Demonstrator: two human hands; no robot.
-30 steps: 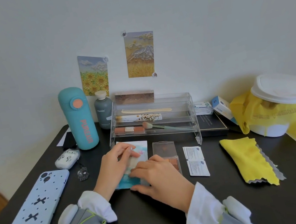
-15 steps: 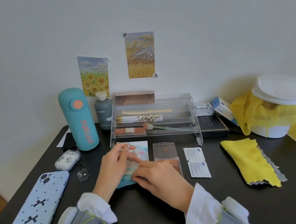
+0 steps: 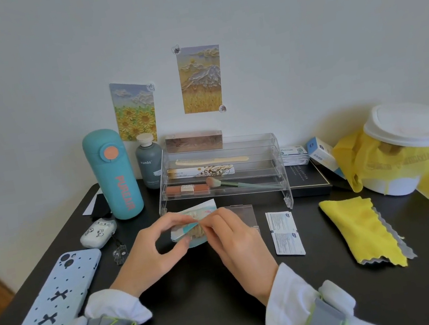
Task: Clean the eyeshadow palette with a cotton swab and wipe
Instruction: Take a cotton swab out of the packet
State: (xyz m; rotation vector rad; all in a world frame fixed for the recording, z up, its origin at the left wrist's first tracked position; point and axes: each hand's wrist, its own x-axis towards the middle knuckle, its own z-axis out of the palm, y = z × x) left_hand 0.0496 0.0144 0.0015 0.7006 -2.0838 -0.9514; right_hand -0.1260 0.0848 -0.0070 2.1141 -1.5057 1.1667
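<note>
Left hand and right hand pinching a small packet above the black worktop, clear palette lying behind, wipe sachets lying just beside

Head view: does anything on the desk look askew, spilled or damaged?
Nothing looks spilled or broken. The only untidy spot is the yellow bag, hanging loosely crumpled out from under the white bin's lid. Both hands pinch the small pouch, held off the desk.
</note>
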